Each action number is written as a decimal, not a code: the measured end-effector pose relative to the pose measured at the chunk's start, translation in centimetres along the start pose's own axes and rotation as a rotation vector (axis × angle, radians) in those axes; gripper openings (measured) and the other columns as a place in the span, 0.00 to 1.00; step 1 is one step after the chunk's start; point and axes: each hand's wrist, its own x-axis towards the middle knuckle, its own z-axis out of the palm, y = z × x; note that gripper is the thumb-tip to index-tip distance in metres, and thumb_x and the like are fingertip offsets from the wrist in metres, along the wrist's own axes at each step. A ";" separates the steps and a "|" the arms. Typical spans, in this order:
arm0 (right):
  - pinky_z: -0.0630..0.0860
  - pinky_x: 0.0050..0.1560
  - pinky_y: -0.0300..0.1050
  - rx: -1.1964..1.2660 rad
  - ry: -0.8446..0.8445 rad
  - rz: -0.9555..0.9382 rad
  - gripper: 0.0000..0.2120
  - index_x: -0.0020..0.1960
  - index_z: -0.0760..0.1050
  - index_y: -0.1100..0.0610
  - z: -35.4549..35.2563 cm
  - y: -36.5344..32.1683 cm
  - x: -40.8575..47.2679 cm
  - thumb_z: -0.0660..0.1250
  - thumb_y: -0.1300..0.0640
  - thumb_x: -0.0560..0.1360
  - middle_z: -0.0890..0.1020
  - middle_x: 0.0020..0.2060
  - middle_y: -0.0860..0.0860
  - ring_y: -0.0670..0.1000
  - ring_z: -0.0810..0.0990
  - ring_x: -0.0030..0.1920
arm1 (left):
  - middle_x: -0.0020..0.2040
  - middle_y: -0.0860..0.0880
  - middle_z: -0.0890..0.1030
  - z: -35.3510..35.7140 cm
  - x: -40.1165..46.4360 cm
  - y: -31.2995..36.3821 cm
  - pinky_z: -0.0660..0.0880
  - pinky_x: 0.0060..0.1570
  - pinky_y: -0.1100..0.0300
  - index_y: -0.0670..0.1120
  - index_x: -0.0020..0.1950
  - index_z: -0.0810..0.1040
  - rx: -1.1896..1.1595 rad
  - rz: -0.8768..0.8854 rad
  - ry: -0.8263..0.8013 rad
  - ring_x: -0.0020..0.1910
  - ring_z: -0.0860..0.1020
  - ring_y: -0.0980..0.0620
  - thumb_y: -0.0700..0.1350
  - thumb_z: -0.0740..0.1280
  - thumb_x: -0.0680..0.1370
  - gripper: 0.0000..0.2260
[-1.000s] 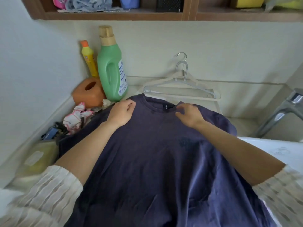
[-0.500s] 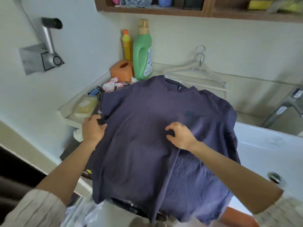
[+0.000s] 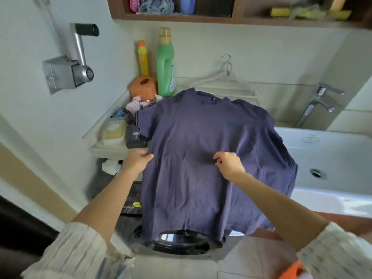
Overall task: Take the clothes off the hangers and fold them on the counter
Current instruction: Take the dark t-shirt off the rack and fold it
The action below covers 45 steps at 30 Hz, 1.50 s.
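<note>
A dark purple T-shirt (image 3: 193, 150) lies spread front-up over the counter, its hem hanging down over the washing machine door (image 3: 181, 241). My left hand (image 3: 137, 161) grips the shirt's left side edge just below the sleeve. My right hand (image 3: 229, 164) rests on the middle of the shirt with its fingers curled, seeming to pinch the cloth. Two pale empty hangers (image 3: 227, 81) lean against the back wall behind the collar.
A green detergent bottle (image 3: 166, 63), a yellow bottle (image 3: 143, 58) and an orange holder (image 3: 144, 86) stand at the back left, with small clutter on the counter's left end (image 3: 120, 125). A white sink (image 3: 330, 158) with a tap (image 3: 316, 103) lies right. A metal crank (image 3: 70, 69) juts from the left wall.
My hands have slid from the collar down to the shirt's middle and left side. My view has pulled back and now shows the whole shirt, its hem and the washer.
</note>
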 end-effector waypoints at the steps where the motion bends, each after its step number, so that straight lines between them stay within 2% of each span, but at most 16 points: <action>1: 0.72 0.57 0.47 0.006 0.000 0.017 0.14 0.59 0.79 0.55 -0.4 0.0 -0.1 0.63 0.62 0.75 0.83 0.53 0.55 0.59 0.77 0.57 | 0.53 0.43 0.83 -0.1 -0.1 0.0 0.76 0.57 0.48 0.42 0.55 0.82 -0.059 -0.016 -0.035 0.49 0.80 0.46 0.42 0.71 0.74 0.11; 5: 0.74 0.56 0.44 0.027 0.052 0.102 0.13 0.55 0.80 0.56 -1.7 0.6 -0.3 0.61 0.65 0.75 0.84 0.51 0.54 0.58 0.79 0.55 | 0.51 0.45 0.81 -0.4 0.2 0.8 0.75 0.52 0.57 0.40 0.58 0.80 -0.153 -0.021 -0.106 0.48 0.78 0.48 0.37 0.71 0.74 0.13; 8: 0.73 0.54 0.45 0.049 0.123 0.158 0.12 0.53 0.80 0.55 -3.1 1.1 -0.1 0.62 0.64 0.74 0.84 0.49 0.54 0.58 0.79 0.54 | 0.52 0.44 0.81 -1.1 0.4 0.2 0.75 0.54 0.53 0.37 0.59 0.79 -0.193 -0.007 -0.065 0.49 0.78 0.48 0.35 0.71 0.73 0.14; 10: 0.73 0.52 0.45 0.057 0.186 0.211 0.13 0.53 0.81 0.54 -3.4 1.5 0.0 0.61 0.64 0.74 0.84 0.49 0.55 0.60 0.79 0.53 | 0.54 0.41 0.81 -1.2 0.5 0.1 0.74 0.53 0.52 0.37 0.60 0.78 -0.231 -0.012 -0.123 0.48 0.77 0.48 0.34 0.70 0.74 0.14; 14: 0.73 0.55 0.47 -0.017 0.091 0.270 0.16 0.56 0.80 0.52 -2.3 1.9 -0.6 0.59 0.64 0.74 0.81 0.54 0.57 0.62 0.77 0.56 | 0.52 0.47 0.81 0.6 0.0 0.9 0.75 0.51 0.53 0.45 0.60 0.77 -0.290 -0.166 -0.354 0.47 0.78 0.49 0.45 0.68 0.77 0.12; 16: 0.74 0.55 0.46 0.016 0.056 0.266 0.16 0.55 0.80 0.51 -2.2 1.9 -0.4 0.59 0.62 0.74 0.81 0.54 0.57 0.61 0.78 0.55 | 0.49 0.47 0.81 0.9 0.7 1.7 0.77 0.47 0.54 0.45 0.54 0.78 -0.343 -0.223 -0.220 0.46 0.79 0.48 0.52 0.67 0.77 0.12; 19: 0.73 0.52 0.44 0.039 0.097 0.210 0.09 0.51 0.81 0.53 -2.4 1.9 0.1 0.63 0.56 0.75 0.80 0.52 0.58 0.59 0.79 0.51 | 0.52 0.41 0.81 0.5 3.1 2.7 0.80 0.48 0.48 0.40 0.50 0.77 -0.250 -0.177 0.015 0.46 0.81 0.41 0.52 0.67 0.77 0.15; 21: 0.72 0.57 0.46 0.027 0.119 0.209 0.12 0.57 0.79 0.55 -2.2 2.0 0.4 0.64 0.53 0.76 0.75 0.57 0.59 0.60 0.76 0.56 | 0.53 0.40 0.80 0.4 4.2 3.4 0.80 0.48 0.49 0.38 0.55 0.75 -0.277 -0.197 0.034 0.48 0.80 0.40 0.50 0.67 0.78 0.15; 23: 0.71 0.59 0.47 0.022 0.093 0.238 0.14 0.61 0.76 0.55 -1.9 2.2 0.9 0.64 0.54 0.77 0.72 0.60 0.59 0.61 0.73 0.60 | 0.46 0.42 0.79 1.0 4.8 4.0 0.79 0.48 0.48 0.37 0.59 0.74 -0.321 -0.243 0.030 0.45 0.79 0.41 0.49 0.67 0.77 0.18; 26: 0.70 0.59 0.46 0.014 0.070 0.256 0.15 0.63 0.75 0.55 -1.3 2.2 1.7 0.63 0.54 0.77 0.72 0.61 0.59 0.62 0.72 0.61 | 0.38 0.44 0.75 2.2 5.0 4.8 0.77 0.52 0.48 0.36 0.57 0.74 -0.302 -0.281 0.075 0.42 0.76 0.42 0.53 0.67 0.77 0.20; 29: 0.70 0.58 0.46 0.029 0.084 0.256 0.15 0.62 0.75 0.54 -0.8 2.0 1.9 0.63 0.55 0.76 0.72 0.61 0.58 0.62 0.72 0.61 | 0.53 0.39 0.79 3.2 5.4 5.0 0.76 0.57 0.47 0.33 0.60 0.72 -0.248 -0.334 0.153 0.53 0.78 0.38 0.55 0.65 0.77 0.25; 34: 0.71 0.56 0.46 0.061 0.118 0.241 0.14 0.61 0.75 0.53 -0.6 2.3 1.9 0.64 0.54 0.76 0.72 0.62 0.56 0.61 0.71 0.61 | 0.57 0.38 0.79 3.5 4.4 5.9 0.73 0.53 0.47 0.39 0.59 0.77 0.119 -0.069 0.360 0.57 0.76 0.37 0.49 0.59 0.81 0.16; 37: 0.70 0.56 0.46 0.068 0.115 0.230 0.14 0.61 0.75 0.53 -0.5 2.6 1.8 0.65 0.53 0.76 0.72 0.62 0.56 0.61 0.71 0.61 | 0.59 0.36 0.77 1.7 4.6 5.7 0.74 0.51 0.44 0.36 0.65 0.67 0.180 -0.066 0.461 0.57 0.76 0.35 0.50 0.64 0.78 0.23; 39: 0.71 0.56 0.45 0.073 0.113 0.231 0.14 0.61 0.76 0.53 -0.5 2.6 1.8 0.65 0.54 0.76 0.72 0.62 0.56 0.60 0.71 0.61 | 0.58 0.36 0.77 0.4 5.3 5.0 0.74 0.49 0.44 0.36 0.64 0.67 0.245 -0.084 0.440 0.56 0.77 0.34 0.51 0.66 0.77 0.23; 42: 0.71 0.55 0.46 0.064 0.103 0.225 0.14 0.61 0.75 0.53 -0.7 2.5 2.0 0.64 0.54 0.76 0.72 0.61 0.56 0.60 0.71 0.61 | 0.51 0.38 0.80 -1.0 6.5 4.8 0.73 0.44 0.50 0.40 0.52 0.77 0.417 0.052 0.406 0.51 0.77 0.36 0.46 0.62 0.79 0.11; 45: 0.71 0.55 0.46 0.053 0.075 0.212 0.14 0.61 0.75 0.53 -1.0 2.3 2.4 0.64 0.53 0.76 0.72 0.61 0.56 0.60 0.71 0.61 | 0.53 0.37 0.80 -2.6 8.2 6.0 0.74 0.48 0.48 0.37 0.55 0.77 0.478 0.089 0.426 0.53 0.77 0.35 0.46 0.59 0.80 0.14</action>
